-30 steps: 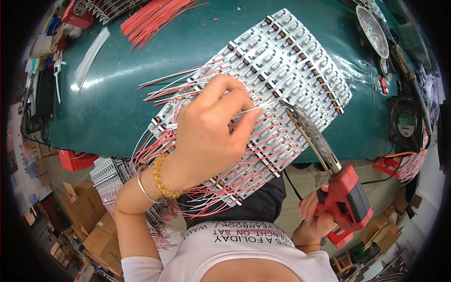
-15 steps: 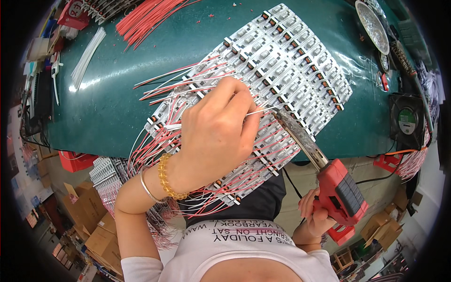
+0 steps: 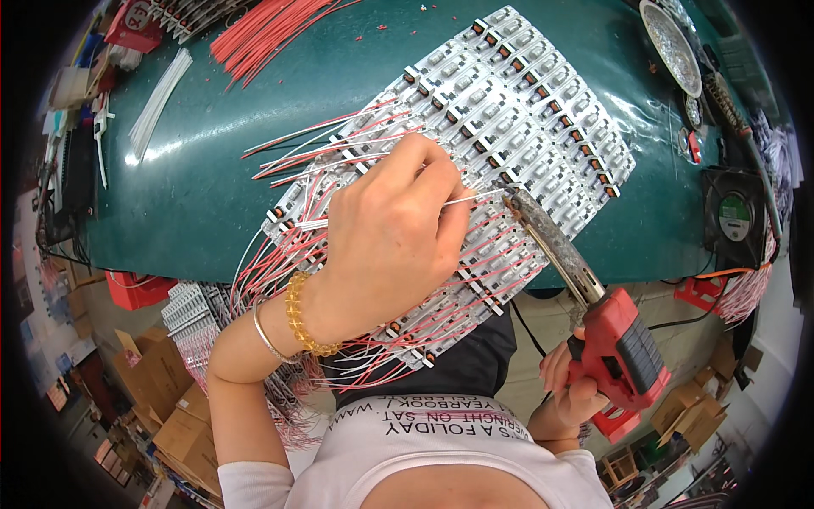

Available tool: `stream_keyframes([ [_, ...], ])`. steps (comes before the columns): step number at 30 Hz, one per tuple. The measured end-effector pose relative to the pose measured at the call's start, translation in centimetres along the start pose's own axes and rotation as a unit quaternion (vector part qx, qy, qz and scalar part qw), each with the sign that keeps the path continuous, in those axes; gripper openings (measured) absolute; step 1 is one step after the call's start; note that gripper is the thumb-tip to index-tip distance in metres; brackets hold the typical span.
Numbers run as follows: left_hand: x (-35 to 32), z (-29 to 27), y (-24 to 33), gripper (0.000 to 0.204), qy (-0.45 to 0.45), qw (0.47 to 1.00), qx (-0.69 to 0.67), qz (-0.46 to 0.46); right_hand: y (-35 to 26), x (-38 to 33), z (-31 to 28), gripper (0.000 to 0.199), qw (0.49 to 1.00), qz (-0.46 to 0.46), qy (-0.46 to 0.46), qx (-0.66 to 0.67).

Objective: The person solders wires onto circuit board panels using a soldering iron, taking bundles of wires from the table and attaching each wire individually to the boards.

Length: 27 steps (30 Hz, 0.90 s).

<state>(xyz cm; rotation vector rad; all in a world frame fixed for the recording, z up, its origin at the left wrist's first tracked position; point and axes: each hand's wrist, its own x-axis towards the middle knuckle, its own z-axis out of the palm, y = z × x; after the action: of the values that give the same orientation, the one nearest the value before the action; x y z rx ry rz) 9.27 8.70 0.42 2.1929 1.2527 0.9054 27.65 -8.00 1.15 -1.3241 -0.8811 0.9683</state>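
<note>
A panel of white circuit boards (image 3: 500, 119) lies tilted across the table's near edge, with rows of small components. My left hand (image 3: 394, 220) is over its middle, thumb and fingers pinched on a thin white wire (image 3: 475, 198) whose end reaches to the right. My right hand (image 3: 572, 386) grips a red pistol-shaped soldering iron (image 3: 623, 348) by its handle. Its dark tip (image 3: 515, 197) is close to the wire's end; whether they touch I cannot tell. Red and white wires (image 3: 288, 246) stick out from the boards to the left and below my left hand.
Bundles of red wires (image 3: 263, 34) and white wires (image 3: 159, 102) lie on the green table (image 3: 203, 204). At the right are a metal dish (image 3: 672, 47) and a black fan (image 3: 736, 216). More wired boards (image 3: 195, 318) hang at the lower left, near cardboard boxes (image 3: 165, 373).
The soldering iron and my right hand have shifted slightly to the right. My left hand stays nearly in place, still pinching the white wire.
</note>
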Motion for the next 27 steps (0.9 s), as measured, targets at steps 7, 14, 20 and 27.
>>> stream_keyframes([
  [7, 0.0, 0.1, 0.1, 0.009, 0.002, 1.000, 0.005, 0.002, -0.3, 0.6, -0.1, 0.074, 1.000, 0.005, -0.028, -0.005],
  [14, 0.1, -1.1, -0.3, 0.010, 0.138, 0.980, 0.036, 0.142, -0.4, 0.2, -1.2, 0.076, 0.999, 0.023, -0.042, 0.001],
  [20, -0.8, 0.3, 1.2, 0.013, 0.013, 1.000, -0.022, -0.004, 0.0, -0.9, -1.3, 0.076, 1.000, 0.023, 0.012, -0.010],
  [27, -0.9, 0.7, 1.2, 0.014, 0.006, 1.000, 0.015, 0.012, -0.3, -0.7, -1.5, 0.078, 0.998, 0.046, -0.034, -0.021],
])
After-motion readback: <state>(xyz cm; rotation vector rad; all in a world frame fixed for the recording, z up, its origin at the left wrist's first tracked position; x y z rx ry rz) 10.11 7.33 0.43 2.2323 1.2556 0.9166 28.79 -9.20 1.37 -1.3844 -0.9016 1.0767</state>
